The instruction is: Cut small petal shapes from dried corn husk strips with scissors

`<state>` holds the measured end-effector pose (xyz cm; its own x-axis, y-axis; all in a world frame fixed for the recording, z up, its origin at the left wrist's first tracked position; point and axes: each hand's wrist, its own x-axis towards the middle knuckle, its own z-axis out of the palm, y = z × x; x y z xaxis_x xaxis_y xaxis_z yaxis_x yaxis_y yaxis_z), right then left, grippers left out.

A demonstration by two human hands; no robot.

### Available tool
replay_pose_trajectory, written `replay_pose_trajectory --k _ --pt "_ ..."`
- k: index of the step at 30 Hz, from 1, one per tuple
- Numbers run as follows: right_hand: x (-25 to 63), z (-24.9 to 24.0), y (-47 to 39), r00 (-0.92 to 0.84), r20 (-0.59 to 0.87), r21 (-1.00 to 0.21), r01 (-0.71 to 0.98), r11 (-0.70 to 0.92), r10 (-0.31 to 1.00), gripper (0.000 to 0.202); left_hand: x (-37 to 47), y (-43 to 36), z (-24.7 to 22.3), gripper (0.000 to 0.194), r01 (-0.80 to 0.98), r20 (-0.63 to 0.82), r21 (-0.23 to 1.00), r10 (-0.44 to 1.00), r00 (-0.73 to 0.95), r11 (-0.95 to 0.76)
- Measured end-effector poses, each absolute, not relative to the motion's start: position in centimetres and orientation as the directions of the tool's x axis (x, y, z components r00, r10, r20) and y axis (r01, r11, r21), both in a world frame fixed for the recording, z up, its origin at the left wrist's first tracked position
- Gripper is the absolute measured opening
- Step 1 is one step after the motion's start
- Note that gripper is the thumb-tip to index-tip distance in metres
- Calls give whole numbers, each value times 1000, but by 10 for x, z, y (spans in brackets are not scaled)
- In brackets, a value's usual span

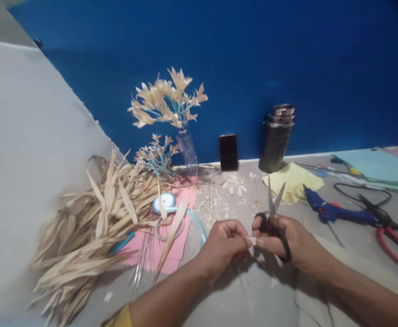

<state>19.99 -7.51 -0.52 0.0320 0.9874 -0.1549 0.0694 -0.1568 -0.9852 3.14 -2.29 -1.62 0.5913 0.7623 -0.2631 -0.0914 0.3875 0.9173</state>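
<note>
My left hand is closed in a pinch on a small pale strip, which looks like a bit of dried corn husk. Black-handled scissors sit in my right hand, their blades parted and pointing away from me. The thumb of that same hand touches the strip's right end, so both hands meet at it. Below the fingers the view is partly shadowed. Beyond the hands, husk scraps lie scattered on the grey table.
Left stands a heap of dried corn husks, beside pink paper, a blue ribbon spool and thin wires. Behind are husk flowers in a bottle, a phone and a flask. Right: blue glue gun, red-handled pliers.
</note>
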Motion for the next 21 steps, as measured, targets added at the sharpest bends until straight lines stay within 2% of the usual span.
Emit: replay_pose_trajectory --k 4,10,12,16,21 --pt "198 -3 -78 39 -193 -973 117 -197 980 27 28 -22 -18 17 2 -258 945 744 617 327" --pt "194 -1 -76 214 -183 -978 58 -199 960 29 32 -22 -20 22 -184 -273 866 749 604 465" --pt "195 -1 -75 213 -176 -979 66 -194 961 28 34 -22 -18 22 -238 -290 836 767 573 494" --pt "195 -5 -76 44 -261 -962 69 -263 964 29 34 -19 -10 21 -314 -302 802 799 521 508" --pt "194 -8 -78 -225 -297 -939 244 -241 928 53 28 -11 -4 20 -343 -245 848 873 423 404"
